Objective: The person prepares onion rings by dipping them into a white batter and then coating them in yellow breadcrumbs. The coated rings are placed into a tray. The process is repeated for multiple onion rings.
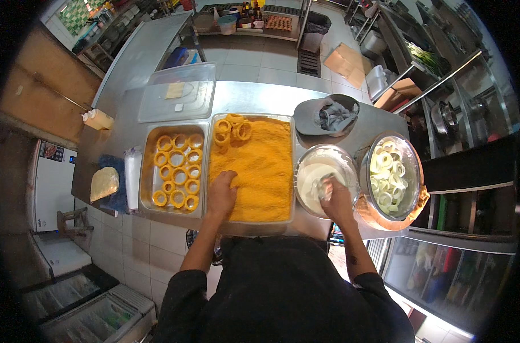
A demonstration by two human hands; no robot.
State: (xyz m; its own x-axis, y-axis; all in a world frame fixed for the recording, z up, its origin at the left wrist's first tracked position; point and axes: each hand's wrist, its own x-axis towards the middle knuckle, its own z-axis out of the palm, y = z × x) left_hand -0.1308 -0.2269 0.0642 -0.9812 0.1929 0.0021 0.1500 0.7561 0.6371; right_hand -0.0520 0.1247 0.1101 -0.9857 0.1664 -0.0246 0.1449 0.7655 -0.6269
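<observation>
My left hand rests at the left edge of a tray of orange breadcrumbs, fingers on the crumbs; whether it holds anything is unclear. Several coated onion rings lie in that tray's upper left corner. My right hand is over a bowl of pale batter and grips a shiny metal utensil, perhaps a whisk, dipping into the batter. To the left, a steel pan holds rows of coated rings. At the right, a steel bowl contains raw onion rings.
A grey cap sits behind the batter bowl. A clear plastic lid lies behind the pan. Further left are squeeze bottles, a bagged pale item on a blue cloth and a plastic-wrapped roll. A phone is near the front edge.
</observation>
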